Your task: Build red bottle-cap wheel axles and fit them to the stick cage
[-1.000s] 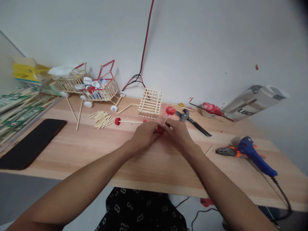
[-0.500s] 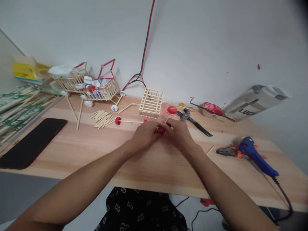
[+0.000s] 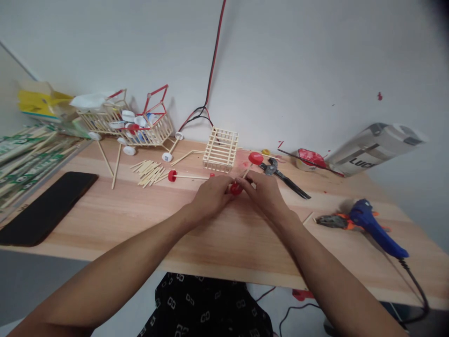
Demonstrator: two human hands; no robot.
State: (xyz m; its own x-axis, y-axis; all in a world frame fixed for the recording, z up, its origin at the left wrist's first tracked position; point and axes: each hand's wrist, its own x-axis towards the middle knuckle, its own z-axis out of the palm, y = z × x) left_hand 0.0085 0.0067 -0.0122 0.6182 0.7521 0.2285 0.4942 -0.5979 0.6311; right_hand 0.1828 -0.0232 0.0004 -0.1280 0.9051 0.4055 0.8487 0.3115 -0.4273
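Observation:
Over the middle of the table, both hands meet at a wooden stick (image 3: 248, 171) with a red bottle cap at each end. The lower red cap (image 3: 236, 189) is pinched by the fingertips of my left hand (image 3: 211, 195). My right hand (image 3: 265, 193) is closed round the stick just above that cap, its thumb close to the left fingers. The upper red cap (image 3: 256, 158) sticks out beyond the right fingers. Another stick with red caps (image 3: 191, 177) lies on the table left of my left hand. Behind the hands stands a small stick-built basket (image 3: 220, 150).
A heap of short sticks (image 3: 150, 174), stick-built carts with bottle caps (image 3: 154, 131) and a black phone (image 3: 45, 206) are on the left. To the right are pincers (image 3: 286, 180), pliers (image 3: 331, 221), a blue glue gun (image 3: 380, 229) and a red-stained cup (image 3: 308, 160).
The capped stick has shifted slightly right and its upper cap has tilted a little. My right hand has moved slightly right with it; my left hand stays nearly in place.

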